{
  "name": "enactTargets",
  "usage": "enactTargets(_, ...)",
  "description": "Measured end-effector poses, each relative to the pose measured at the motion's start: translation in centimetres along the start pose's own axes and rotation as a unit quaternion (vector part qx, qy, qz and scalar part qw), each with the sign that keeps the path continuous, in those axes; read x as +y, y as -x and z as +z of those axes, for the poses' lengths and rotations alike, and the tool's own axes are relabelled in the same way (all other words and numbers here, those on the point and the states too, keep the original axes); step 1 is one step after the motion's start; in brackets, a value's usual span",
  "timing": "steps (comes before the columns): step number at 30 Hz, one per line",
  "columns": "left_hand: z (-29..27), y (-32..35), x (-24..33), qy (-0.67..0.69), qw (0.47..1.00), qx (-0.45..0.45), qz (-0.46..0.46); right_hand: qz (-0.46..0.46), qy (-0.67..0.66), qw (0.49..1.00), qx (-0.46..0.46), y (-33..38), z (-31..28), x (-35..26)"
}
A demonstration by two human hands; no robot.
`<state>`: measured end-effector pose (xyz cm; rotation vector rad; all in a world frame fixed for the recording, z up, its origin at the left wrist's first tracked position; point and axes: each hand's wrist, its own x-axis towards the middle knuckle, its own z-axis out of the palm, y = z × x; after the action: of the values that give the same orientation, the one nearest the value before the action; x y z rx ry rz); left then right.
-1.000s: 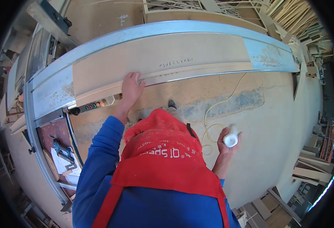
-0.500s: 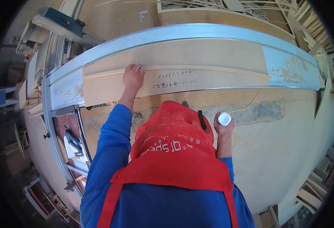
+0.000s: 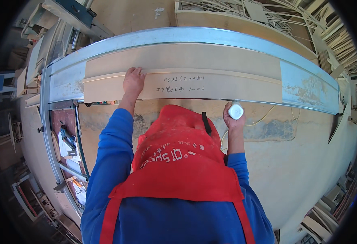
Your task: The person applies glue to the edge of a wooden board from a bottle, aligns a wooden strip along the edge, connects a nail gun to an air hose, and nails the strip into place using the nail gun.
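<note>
My left hand (image 3: 133, 80) lies flat on a long pale wooden board (image 3: 211, 87) that rests on a metal machine table (image 3: 304, 87). A second, wider board (image 3: 186, 57) lies just behind it. My right hand (image 3: 232, 116) is shut on a small white bottle (image 3: 235, 110), held at the near edge of the front board. Handwriting runs along the front board between my hands. My blue sleeves and red apron fill the lower middle of the view.
A yellowish cord (image 3: 263, 118) trails over the dusty floor (image 3: 308, 162) under the table's near edge. Tools and papers lie on a low shelf (image 3: 66, 140) at the left. Stacked wooden strips (image 3: 328, 36) stand at the back right, more offcuts at the lower right.
My right hand has risen with the white bottle from low beside my body to the board's near edge. My left hand stays pressed on the board.
</note>
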<state>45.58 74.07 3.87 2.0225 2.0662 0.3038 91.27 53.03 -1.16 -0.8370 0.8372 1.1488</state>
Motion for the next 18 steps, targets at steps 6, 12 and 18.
enactTargets(6,0.6,5.0,3.0,0.074,0.991,0.104,0.048,0.005,-0.026,0.999,-0.033,-1.0,-2.2,-0.2)
enactTargets(12,1.8,12.3,3.5,0.431,0.803,-0.322,-0.257,0.036,-0.024,0.992,-0.121,-1.1,-2.5,0.1)
enactTargets(18,5.7,11.6,3.1,0.664,0.576,-0.257,-0.403,-0.126,0.109,0.982,-0.093,1.2,-6.8,-1.1)
